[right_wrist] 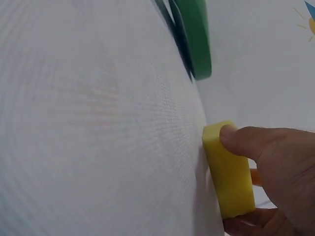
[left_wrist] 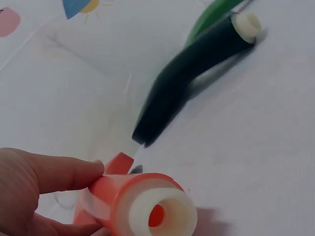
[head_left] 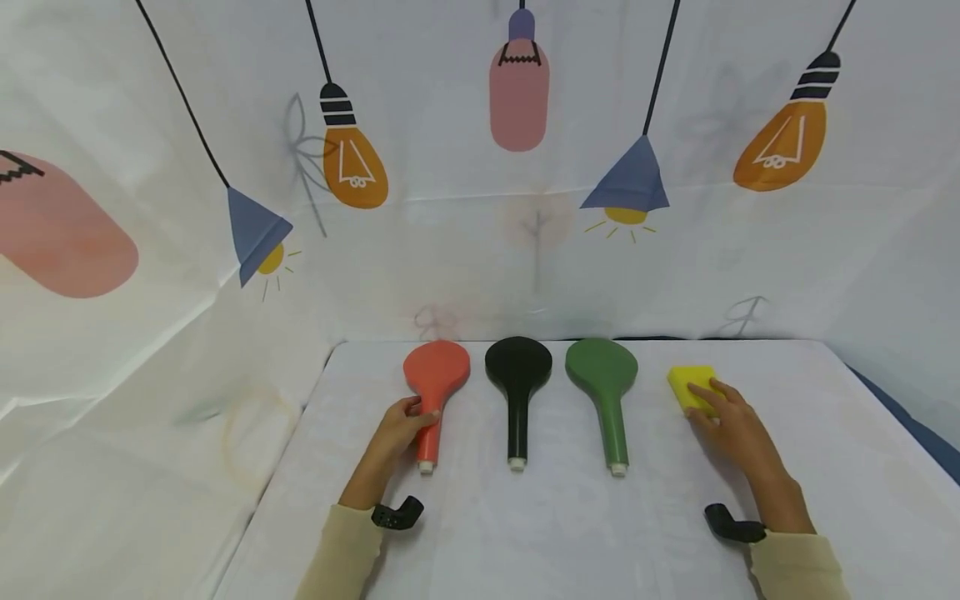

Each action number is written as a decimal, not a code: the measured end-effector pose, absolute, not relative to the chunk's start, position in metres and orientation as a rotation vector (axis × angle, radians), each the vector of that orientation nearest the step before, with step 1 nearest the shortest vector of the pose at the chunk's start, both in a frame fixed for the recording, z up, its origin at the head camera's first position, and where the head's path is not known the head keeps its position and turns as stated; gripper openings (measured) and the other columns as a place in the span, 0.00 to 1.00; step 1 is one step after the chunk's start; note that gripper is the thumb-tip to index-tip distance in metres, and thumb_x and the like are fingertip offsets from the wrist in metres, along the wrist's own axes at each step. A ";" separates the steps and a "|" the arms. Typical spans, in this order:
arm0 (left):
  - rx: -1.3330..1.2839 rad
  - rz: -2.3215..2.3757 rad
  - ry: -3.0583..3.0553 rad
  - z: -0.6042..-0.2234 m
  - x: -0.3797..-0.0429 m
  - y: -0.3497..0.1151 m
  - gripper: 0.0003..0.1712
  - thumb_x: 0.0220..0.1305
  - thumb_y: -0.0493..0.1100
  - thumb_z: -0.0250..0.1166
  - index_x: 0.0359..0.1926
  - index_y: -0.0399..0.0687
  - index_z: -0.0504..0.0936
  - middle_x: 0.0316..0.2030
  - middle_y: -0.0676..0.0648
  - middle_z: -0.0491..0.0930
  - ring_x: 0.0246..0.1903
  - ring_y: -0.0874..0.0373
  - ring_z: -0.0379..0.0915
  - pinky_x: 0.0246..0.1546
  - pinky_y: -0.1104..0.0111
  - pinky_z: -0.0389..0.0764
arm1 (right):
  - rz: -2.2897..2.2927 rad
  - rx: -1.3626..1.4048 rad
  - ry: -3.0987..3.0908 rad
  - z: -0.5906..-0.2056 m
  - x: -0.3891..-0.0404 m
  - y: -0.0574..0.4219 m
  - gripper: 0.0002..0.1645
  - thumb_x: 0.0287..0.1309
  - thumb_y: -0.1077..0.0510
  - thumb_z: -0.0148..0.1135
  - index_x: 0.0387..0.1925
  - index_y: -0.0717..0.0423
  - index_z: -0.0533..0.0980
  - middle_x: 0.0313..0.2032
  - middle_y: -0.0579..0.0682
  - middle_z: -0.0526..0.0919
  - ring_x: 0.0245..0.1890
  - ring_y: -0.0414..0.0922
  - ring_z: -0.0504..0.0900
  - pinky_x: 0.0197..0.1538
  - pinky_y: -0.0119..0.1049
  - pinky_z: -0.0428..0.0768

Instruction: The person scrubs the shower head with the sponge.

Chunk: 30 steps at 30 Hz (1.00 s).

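Our left hand (head_left: pixel 393 432) pinches the handle of the red paddle (head_left: pixel 437 367), thumb on one side and fingers on the other. That paddle is just left of centre in the lower half of the head view, its round head pointing up the frame; in the left wrist view, its pale, hollow end cap (left_wrist: pixel 184 211) faces us at bottom centre. Our right hand (head_left: pixel 738 429), in the lower right, grips the yellow block (head_left: pixel 686 379) between thumb and fingers; whether the block's underside sits fully on the surface (head_left: pixel 562 542) we cannot tell.

Between our hands, untouched, lie the black paddle (head_left: pixel 517 364), close to the frame's middle, and the green paddle (head_left: pixel 602 364), a little right of it, handles toward the bottom edge. Behind them, across the upper half, hangs a white sheet (head_left: pixel 450 258) printed with lamps and bulbs.

We judge the step in hand to be securing a hold on both outer things at once. Any next move, we think, calls for firm, even pinches and, should either thing rise, a straight lift that keeps the red head away from its black neighbour.
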<state>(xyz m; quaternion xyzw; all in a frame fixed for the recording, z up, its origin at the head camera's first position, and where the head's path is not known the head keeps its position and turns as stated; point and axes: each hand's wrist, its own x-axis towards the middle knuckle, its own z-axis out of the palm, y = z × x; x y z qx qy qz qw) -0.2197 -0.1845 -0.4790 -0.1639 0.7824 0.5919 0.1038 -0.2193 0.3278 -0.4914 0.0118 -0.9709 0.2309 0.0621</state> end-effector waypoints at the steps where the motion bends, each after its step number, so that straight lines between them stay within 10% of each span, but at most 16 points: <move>1: -0.479 1.771 2.280 -0.479 -0.220 -0.185 0.40 0.67 0.46 0.65 0.73 0.35 0.60 0.68 0.33 0.67 0.61 0.44 0.71 0.65 0.51 0.72 | 0.699 0.040 -2.931 -0.491 -0.219 0.328 0.33 0.67 0.55 0.61 0.69 0.61 0.66 0.68 0.77 0.58 0.63 0.79 0.61 0.60 0.76 0.63; 21: -0.469 2.110 1.935 -0.482 -0.221 -0.194 0.29 0.71 0.52 0.61 0.61 0.32 0.72 0.35 0.55 0.78 0.36 0.62 0.72 0.42 0.71 0.74 | 0.849 0.009 -2.794 -0.479 -0.221 0.325 0.33 0.68 0.58 0.55 0.72 0.59 0.63 0.65 0.76 0.61 0.62 0.75 0.64 0.58 0.74 0.67; 30: -0.360 2.211 1.775 -0.476 -0.220 -0.189 0.33 0.73 0.45 0.59 0.70 0.31 0.62 0.45 0.48 0.78 0.38 0.60 0.78 0.41 0.71 0.80 | 0.861 0.111 -2.654 -0.458 -0.214 0.321 0.33 0.66 0.61 0.59 0.71 0.59 0.65 0.63 0.74 0.65 0.58 0.70 0.69 0.49 0.62 0.77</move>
